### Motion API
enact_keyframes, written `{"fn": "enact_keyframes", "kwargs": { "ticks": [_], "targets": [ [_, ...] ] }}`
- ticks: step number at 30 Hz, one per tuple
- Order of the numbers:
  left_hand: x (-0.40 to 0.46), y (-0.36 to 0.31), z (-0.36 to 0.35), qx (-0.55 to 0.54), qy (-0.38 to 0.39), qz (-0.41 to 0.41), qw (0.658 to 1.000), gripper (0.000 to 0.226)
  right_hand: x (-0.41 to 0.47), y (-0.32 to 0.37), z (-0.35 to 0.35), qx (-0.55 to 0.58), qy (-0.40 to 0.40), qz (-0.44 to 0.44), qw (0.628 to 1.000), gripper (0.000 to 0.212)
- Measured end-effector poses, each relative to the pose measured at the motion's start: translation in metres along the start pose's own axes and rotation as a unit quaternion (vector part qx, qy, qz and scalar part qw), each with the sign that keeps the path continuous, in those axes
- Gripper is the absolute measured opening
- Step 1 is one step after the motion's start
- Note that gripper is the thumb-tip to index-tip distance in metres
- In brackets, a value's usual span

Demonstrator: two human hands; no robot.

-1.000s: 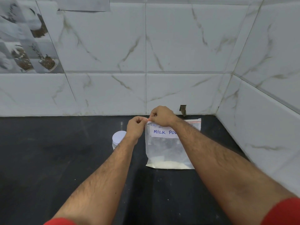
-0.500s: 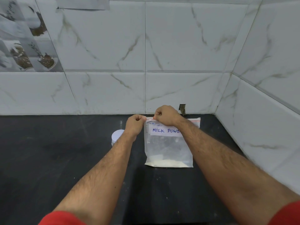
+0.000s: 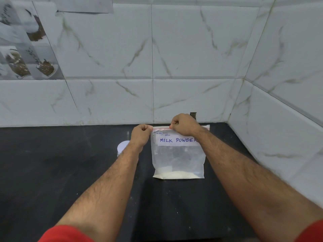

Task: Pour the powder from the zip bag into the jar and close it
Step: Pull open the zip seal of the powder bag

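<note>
Zip bag (image 3: pixel 178 159) stood upright on the black counter (image 3: pixel 52 172), powder (image 3: pixel 176 175) settled at its bottom. Left hand (image 3: pixel 141 135) pinched the bag's top-left corner — right hand (image 3: pixel 184 124) pinched the red seal near mid-top. White-lidded jar (image 3: pixel 122 147) sat just left of the bag, partly behind the left wrist.

Under our hands (image 3: pixel 142 135) we see a clear bag (image 3: pixel 178 159) with red strip, white powder (image 3: pixel 176 175), black worktop (image 3: pixel 52 172), grey-veined white tiles (image 3: pixel 192 49) beyond.
</note>
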State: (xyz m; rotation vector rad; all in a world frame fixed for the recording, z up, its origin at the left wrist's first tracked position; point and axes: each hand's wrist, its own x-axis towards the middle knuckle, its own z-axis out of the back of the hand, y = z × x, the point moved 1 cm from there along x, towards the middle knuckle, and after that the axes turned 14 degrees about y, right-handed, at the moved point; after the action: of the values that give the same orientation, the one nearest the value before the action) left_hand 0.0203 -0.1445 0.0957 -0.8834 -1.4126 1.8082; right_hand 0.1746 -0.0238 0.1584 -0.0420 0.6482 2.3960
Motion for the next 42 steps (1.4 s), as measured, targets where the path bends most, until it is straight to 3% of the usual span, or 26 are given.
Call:
{"fn": "enact_keyframes", "kwargs": {
  "ticks": [24,34,42],
  "targets": [
    [0.008,-0.002,-0.004,0.007,0.015,-0.007,1.0,0.014,-0.026,-0.042,0.019,-0.003,-0.022,-0.022,1.0,0.018],
    [0.005,0.0,0.003,0.006,-0.001,-0.004,1.0,0.017,-0.043,-0.058,0.027,-0.008,-0.037,-0.035,0.999,0.037],
    [0.004,-0.001,0.009,0.006,-0.012,0.001,1.0,0.014,-0.053,-0.07,0.036,0.014,-0.045,-0.056,0.997,0.032]
  ]
}}
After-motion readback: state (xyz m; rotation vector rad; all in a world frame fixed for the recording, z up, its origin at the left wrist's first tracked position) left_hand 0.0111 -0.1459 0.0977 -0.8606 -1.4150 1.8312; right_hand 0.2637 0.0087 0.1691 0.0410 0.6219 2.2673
